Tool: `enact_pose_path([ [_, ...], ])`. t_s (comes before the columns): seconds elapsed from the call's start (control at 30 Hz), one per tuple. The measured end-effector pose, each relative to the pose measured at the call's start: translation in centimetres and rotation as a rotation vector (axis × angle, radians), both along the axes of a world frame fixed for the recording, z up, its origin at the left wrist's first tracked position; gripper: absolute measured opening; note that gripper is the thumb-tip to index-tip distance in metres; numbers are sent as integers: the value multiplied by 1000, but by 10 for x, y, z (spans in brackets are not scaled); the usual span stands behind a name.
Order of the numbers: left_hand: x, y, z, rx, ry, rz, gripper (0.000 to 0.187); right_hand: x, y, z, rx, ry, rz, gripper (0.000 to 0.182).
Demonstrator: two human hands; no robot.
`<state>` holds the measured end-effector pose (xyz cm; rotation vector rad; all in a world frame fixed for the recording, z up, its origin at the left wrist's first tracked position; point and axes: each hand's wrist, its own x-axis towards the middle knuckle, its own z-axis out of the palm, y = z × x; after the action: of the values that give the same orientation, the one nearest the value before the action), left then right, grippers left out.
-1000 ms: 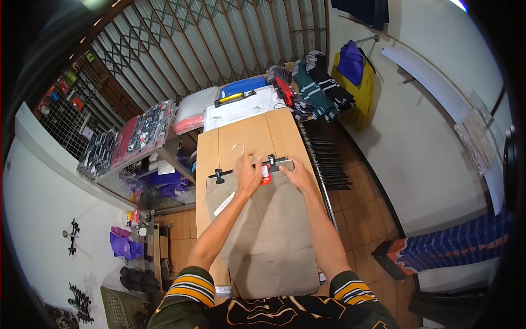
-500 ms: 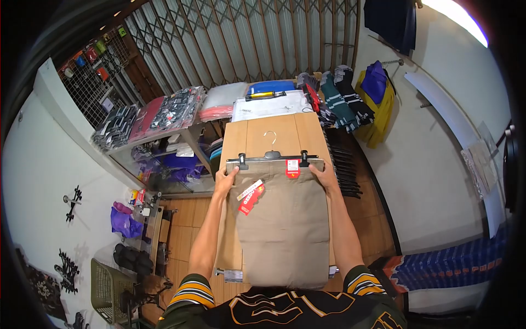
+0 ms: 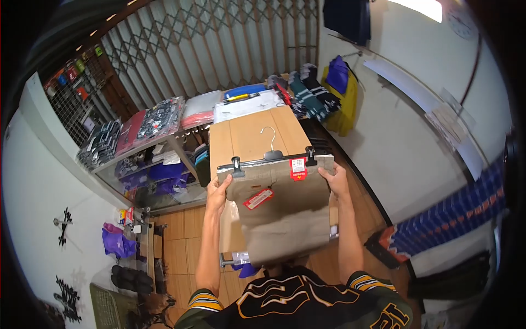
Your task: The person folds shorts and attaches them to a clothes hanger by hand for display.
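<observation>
A pair of khaki trousers (image 3: 285, 192) hangs by its waistband from a black clip hanger (image 3: 272, 156) with a metal hook. Between thumb and fingers, my left hand (image 3: 219, 193) grips the left end of the waistband, just beside the hanger's left clip. At the other end my right hand (image 3: 336, 180) pinches the waistband outside the right clip. One red-and-white tag (image 3: 298, 169) sits near the right clip, and a second red tag (image 3: 258, 198) dangles on the front. The lower part of the trousers folds toward my body. Behind them is a wooden table (image 3: 257, 123).
Packed clothes (image 3: 159, 118) lie on a glass display case (image 3: 148, 183) at the left. Folded striped garments (image 3: 312, 93) stand beyond the table, near a yellow garment (image 3: 341, 107). A blue patterned cloth (image 3: 449, 214) is at the right, and a basket (image 3: 112, 307) at lower left.
The trousers and hanger have been lifted off the tabletop toward me, and the cloth now bends at the lower part. The dangling tag has swung. My view has turned to the right.
</observation>
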<state>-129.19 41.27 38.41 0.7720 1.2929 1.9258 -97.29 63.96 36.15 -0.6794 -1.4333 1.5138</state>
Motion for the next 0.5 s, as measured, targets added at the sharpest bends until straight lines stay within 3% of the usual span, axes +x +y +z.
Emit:
enact_pose_path([
  [0.3,73,-94,32,94,52,-72,28,106,-159,60,107,81,-212,32],
  [0.5,137,-146,56,120,158,-86,21,177,-244,48,91,67,-336,34],
])
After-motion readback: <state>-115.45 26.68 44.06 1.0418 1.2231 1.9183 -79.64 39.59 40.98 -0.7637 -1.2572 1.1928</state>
